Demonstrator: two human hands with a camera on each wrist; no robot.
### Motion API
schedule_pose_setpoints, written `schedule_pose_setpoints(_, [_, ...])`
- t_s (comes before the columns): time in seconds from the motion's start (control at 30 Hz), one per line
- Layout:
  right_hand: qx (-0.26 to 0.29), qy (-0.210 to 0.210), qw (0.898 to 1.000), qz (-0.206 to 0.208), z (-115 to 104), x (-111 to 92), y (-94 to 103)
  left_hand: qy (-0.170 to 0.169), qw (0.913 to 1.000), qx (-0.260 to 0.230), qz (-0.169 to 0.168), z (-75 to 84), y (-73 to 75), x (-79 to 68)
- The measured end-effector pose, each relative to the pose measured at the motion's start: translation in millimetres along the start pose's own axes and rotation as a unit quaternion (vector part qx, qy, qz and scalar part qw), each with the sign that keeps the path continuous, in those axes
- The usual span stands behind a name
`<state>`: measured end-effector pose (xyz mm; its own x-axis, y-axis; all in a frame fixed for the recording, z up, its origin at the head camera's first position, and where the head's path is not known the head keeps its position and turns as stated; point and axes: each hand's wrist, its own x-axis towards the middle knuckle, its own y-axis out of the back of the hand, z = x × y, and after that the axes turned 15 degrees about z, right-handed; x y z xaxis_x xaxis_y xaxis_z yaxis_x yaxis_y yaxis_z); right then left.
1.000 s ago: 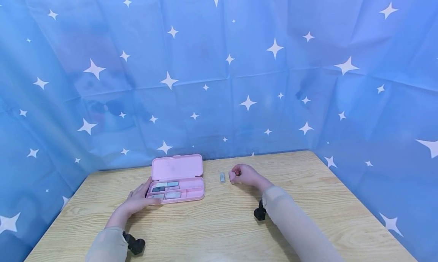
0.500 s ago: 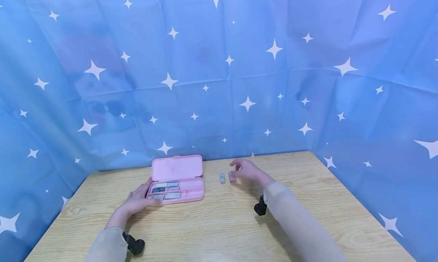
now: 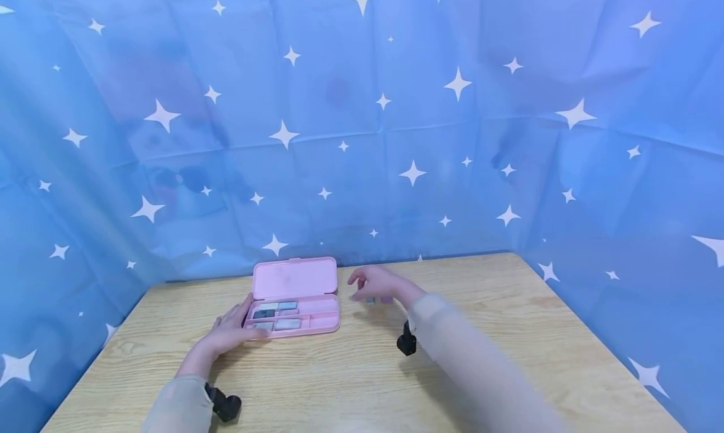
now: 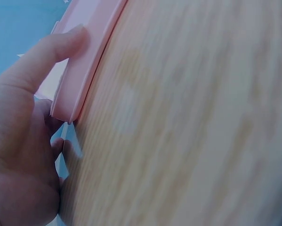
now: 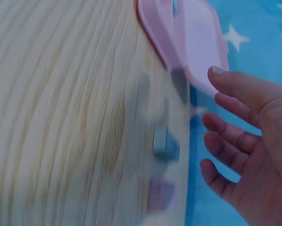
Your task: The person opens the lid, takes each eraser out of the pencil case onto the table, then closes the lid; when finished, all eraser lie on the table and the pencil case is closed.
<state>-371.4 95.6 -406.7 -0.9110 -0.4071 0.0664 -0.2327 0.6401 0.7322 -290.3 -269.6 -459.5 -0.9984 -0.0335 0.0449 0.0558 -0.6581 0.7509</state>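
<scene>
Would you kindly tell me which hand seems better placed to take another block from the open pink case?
Probably the right hand: it holds nothing and hovers to the right of the pink case, while the left hand is occupied holding the case's left end.

Blue cloth backdrop (image 3: 339,200), white four-point stars (image 3: 413,173) of mixed sizes, visible fold creases, wraps back and both sides. Light wood-grain table (image 3: 317,383) in front, far edge against or near cloth. Light soft, faint shadows on tabletop.
</scene>
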Motion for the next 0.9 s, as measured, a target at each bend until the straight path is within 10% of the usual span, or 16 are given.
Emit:
schedule_pose_setpoints(0.37, [-0.039,0.12,0.991,-0.04,-51.3,16.6,-44.0,-0.004,1.0,-0.001,0.002,1.2,0.6,0.2])
schedule_pose_setpoints(0.9, [-0.031,0.141,0.987,-0.07,-75.7,22.9,-75.7,-0.004,0.9999,0.005,0.009,3.2,0.3,-1.2])
